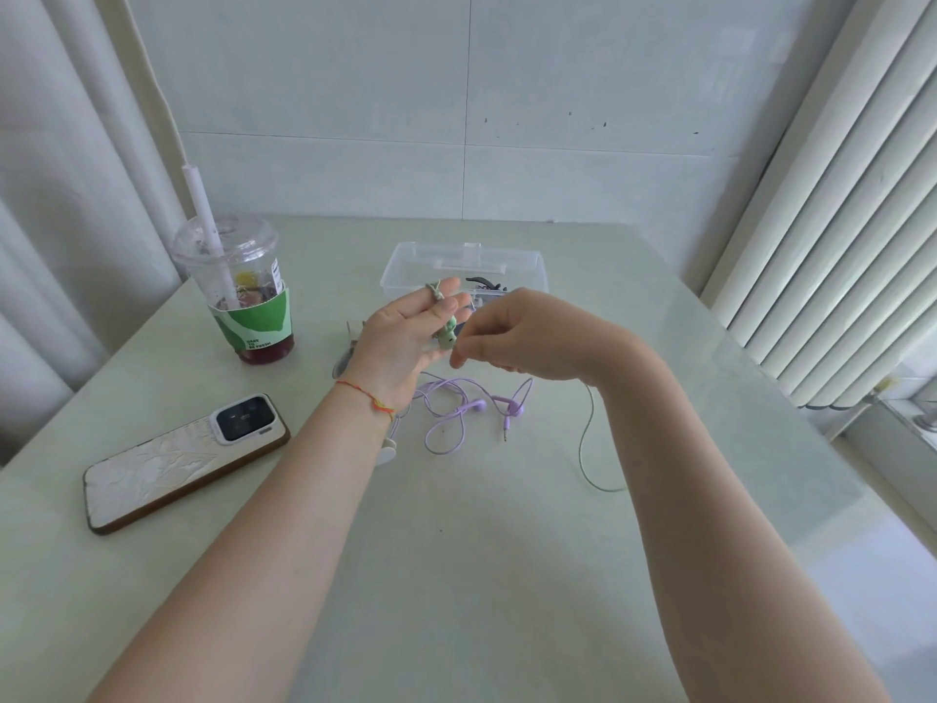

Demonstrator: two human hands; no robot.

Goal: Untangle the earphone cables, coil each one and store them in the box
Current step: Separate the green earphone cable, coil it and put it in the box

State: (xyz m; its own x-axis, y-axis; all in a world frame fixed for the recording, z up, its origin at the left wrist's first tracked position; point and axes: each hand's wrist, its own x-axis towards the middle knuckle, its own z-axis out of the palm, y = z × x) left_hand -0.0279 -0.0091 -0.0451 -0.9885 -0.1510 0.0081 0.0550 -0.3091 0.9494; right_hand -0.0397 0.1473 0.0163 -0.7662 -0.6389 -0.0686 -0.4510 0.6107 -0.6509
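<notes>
My left hand (405,337) is raised palm-up over the table with its fingers straight, and the green earphone cable (446,324) is wound around them. My right hand (512,332) pinches that green cable just beside the left fingers. The free end of the green cable (588,449) trails down onto the table at the right. A purple earphone cable (456,403) lies loose and looped on the table below my hands. The clear plastic box (464,268) stands open behind my hands with a dark cable (484,284) inside.
A plastic drink cup (243,291) with a straw stands at the left. A phone (182,461) lies face down at the near left. A small white object (388,451) shows under my left wrist. Blinds hang along the right edge.
</notes>
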